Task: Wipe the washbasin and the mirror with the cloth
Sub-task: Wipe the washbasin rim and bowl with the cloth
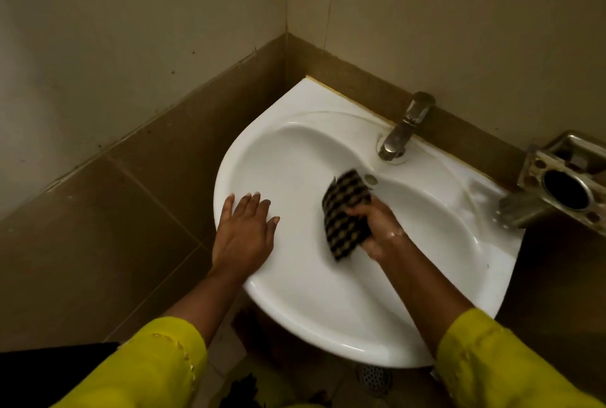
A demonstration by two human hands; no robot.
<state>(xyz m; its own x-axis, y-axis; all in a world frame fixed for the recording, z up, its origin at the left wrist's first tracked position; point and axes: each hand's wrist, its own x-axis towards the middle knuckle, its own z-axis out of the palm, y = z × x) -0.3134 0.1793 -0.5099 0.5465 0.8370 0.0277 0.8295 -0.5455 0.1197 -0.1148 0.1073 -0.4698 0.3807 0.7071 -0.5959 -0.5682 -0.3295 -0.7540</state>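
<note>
A white corner washbasin (314, 316) fills the middle of the view, fixed where two tiled walls meet. My right hand (380, 227) is shut on a dark checked cloth (346, 214), which is pressed inside the bowl just below the overflow hole. My left hand (244, 230) lies flat with fingers spread on the basin's left rim and holds nothing. A metal tap (403, 129) stands at the back of the basin, with no water running. No mirror is in view.
A metal soap and brush holder (557, 178) juts from the wall at the right, just past the basin's edge. Brown tiles line the lower walls. A round floor drain (373, 378) shows under the basin's front edge.
</note>
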